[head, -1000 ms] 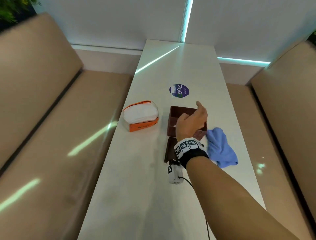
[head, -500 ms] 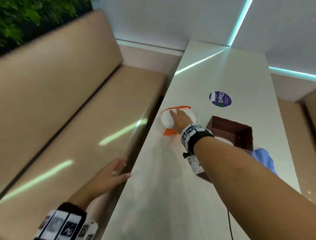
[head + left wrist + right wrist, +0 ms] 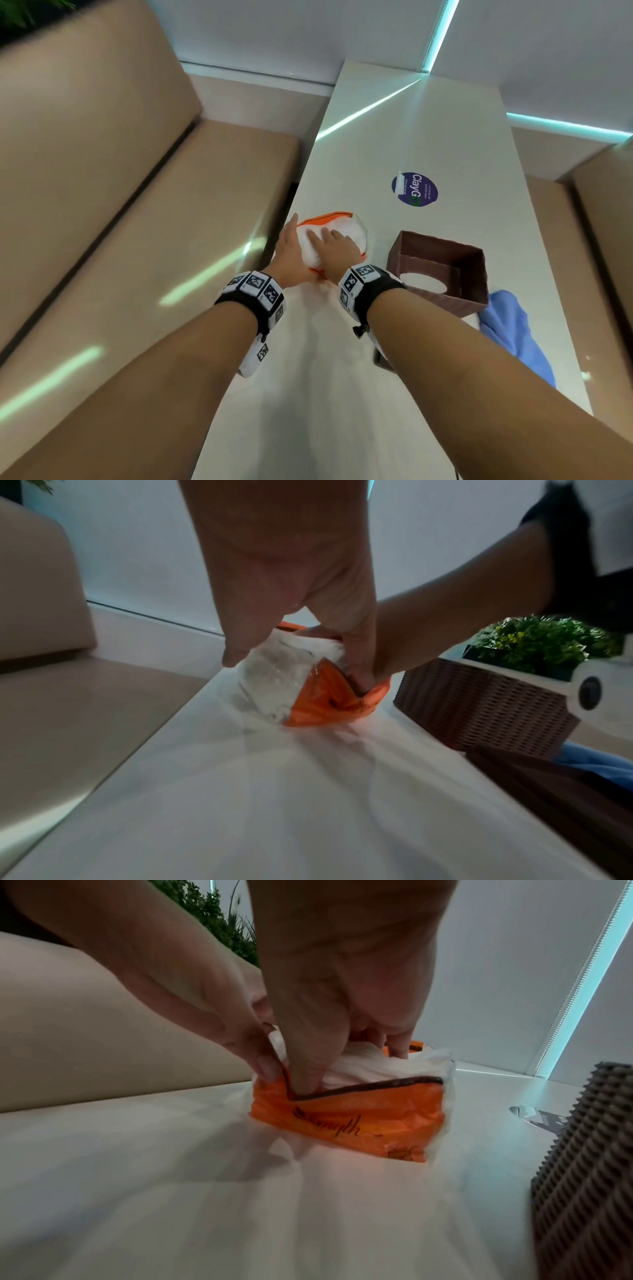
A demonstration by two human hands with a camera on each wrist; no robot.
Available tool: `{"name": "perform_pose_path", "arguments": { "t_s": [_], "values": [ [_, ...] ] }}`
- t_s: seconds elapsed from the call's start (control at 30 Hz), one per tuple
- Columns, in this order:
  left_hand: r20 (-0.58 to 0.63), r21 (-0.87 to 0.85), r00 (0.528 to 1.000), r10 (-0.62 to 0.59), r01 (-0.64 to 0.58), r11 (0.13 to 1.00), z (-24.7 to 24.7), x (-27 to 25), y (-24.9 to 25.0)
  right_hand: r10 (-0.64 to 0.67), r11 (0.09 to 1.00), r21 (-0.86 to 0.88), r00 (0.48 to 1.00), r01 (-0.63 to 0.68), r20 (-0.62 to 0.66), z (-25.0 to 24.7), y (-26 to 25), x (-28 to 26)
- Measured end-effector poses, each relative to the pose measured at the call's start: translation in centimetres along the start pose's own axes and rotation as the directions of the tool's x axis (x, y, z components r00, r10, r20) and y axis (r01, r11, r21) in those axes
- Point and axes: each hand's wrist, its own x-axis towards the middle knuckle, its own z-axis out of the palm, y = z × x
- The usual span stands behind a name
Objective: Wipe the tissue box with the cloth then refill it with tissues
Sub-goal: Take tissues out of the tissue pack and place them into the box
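Orange-and-clear plastic tissue pack (image 3: 337, 236): one, flat on the white table (image 3: 445, 137) near its left edge, long axis running from the near left toward the far right, printed orange side facing the person. Brown woven tissue box (image 3: 442, 274): one, just right of the pack and apart from it, open side up, round dispensing hole showing at the bottom. Brown lid panel (image 3: 555, 783): one, flat on the table in front of the box. Blue cloth (image 3: 513, 329): one, crumpled at the box's near right corner, touching it. Round purple sticker (image 3: 414, 189): one, farther along the table.

Left hand (image 3: 291, 253): at the pack's left end, thumb and fingers curled onto the wrapper edge, pinching it. Right hand (image 3: 337, 255): laid over the pack from above, fingers bent down onto the white tissues, thumb pushed inside the orange flap.

Head view only: sticker face, box interior with hole, both wrist bands with coded markers, tan bench seats (image 3: 171, 212) on either side. Left wrist view only: woven outer wall of the box from the side, lid panel, a green plant (image 3: 537, 642) beyond the box. Right wrist view only: script lettering on the orange wrapper, dark trim along the torn opening, folded tissue layers (image 3: 369, 1064) exposed inside, left thumb (image 3: 267, 1066) pressed on the wrapper corner.
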Motion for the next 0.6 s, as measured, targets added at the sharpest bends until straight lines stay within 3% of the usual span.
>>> {"name": "perform_pose_path", "arguments": {
  "t_s": [0.3,0.6],
  "values": [
    [-0.095,-0.093,0.994,0.047,-0.056,0.994,1.5,1.2,-1.5,0.047,0.988,-0.146,0.999,-0.049,-0.017,0.7,-1.1,0.4],
    [-0.151,-0.177,0.988,0.016,-0.043,0.983,1.1,1.2,-1.4,0.013,0.974,0.225,0.997,0.004,-0.076,-1.3,1.5,0.0]
  ]
}}
